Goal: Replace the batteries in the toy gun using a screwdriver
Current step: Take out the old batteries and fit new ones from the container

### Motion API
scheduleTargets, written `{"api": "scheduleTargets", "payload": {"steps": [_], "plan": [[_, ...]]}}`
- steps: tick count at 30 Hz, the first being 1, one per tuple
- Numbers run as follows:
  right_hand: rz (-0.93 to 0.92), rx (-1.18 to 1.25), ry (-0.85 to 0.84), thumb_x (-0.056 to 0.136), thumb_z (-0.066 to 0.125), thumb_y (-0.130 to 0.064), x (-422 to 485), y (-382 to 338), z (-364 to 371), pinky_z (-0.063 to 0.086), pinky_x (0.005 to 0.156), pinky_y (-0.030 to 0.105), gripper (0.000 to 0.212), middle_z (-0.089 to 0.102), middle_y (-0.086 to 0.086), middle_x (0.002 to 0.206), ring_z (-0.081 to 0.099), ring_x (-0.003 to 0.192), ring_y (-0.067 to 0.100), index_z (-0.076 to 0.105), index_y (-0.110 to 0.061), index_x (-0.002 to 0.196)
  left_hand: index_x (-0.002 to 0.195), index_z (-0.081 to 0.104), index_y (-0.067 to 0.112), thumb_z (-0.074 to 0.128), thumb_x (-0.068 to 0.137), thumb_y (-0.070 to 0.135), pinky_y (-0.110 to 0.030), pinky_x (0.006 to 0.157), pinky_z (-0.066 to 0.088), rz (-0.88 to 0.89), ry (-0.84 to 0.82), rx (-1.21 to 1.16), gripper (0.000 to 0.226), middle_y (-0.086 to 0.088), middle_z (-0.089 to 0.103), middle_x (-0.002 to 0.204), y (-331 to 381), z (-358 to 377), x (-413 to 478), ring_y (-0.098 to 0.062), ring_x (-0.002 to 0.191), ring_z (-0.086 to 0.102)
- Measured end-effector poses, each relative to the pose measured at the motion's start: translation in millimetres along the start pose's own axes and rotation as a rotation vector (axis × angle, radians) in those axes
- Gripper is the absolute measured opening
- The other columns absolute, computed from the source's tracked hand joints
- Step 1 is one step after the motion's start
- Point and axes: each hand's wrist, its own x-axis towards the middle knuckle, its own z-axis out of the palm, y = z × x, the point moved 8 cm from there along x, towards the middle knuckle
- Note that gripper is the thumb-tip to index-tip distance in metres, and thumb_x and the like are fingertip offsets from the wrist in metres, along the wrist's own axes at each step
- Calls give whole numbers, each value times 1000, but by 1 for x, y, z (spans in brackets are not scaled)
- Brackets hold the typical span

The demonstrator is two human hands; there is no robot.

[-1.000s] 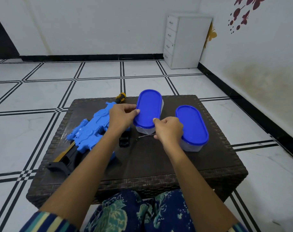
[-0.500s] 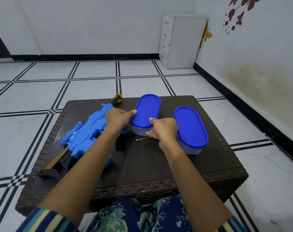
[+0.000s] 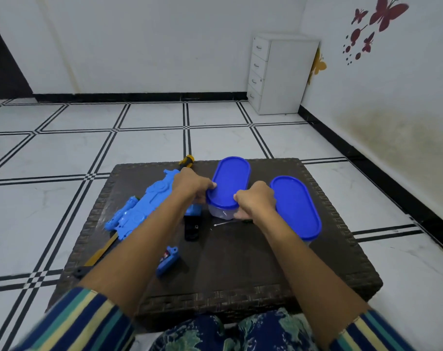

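Change: both my hands have closed in on the near container point(image 3: 229, 184), and my head has tipped up, so the bench point(image 3: 240, 262) now sits lower in view.
Left hand: my left hand point(image 3: 190, 186) is wrapped on the container's left near corner, thumb tip pressed on the blue lid's rim; it was only touching the edge a second ago.
Right hand: my right hand point(image 3: 255, 200) is curled on the right near corner, fingers under the lid edge against the clear wall, nothing else held.
Read: I judge I'm prying this lid off, probably to reach or stow batteries; I can't tell what's inside.
Toy gun: the toy gun point(image 3: 142, 206) lies flat on the bench's left side, untouched, just beside my left forearm.
Loose parts: a black cover point(image 3: 192, 228) and a small blue piece point(image 3: 167, 259) lie nearer me, apart from the gun.
Screwdriver: its yellow-black screwdriver handle point(image 3: 186, 160) pokes out at the far edge, idle.
Second container: the other container point(image 3: 295, 206) is shut, just right of my right hand.
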Motion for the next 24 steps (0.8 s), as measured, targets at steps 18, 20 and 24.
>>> {"api": "scheduleTargets", "payload": {"steps": [18,20,24], "plan": [[36,367,102,92,60,-16,101,-22,-3,48,57,28,13,58,3,84,58,70,20,57,-4,98,108,59,4,82,64,50,-39,80,57,-25,5,-473,68,-8,67,99,34,44,72,-26,87,66],[62,428,110,90,61,-15,102,-17,-2,47,54,26,10,58,1,76,56,64,16,57,-6,93,108,59,4,80,66,52,-38,80,57,-11,52,-453,67,-8,66,101,33,45,75,-26,89,65],[89,469,171,91,58,-14,96,-16,-2,36,43,23,9,57,0,70,51,54,13,59,-6,88,88,64,0,73,78,45,-29,60,46,88,150,-310,47,-10,66,88,40,44,76,-23,78,61]]}}
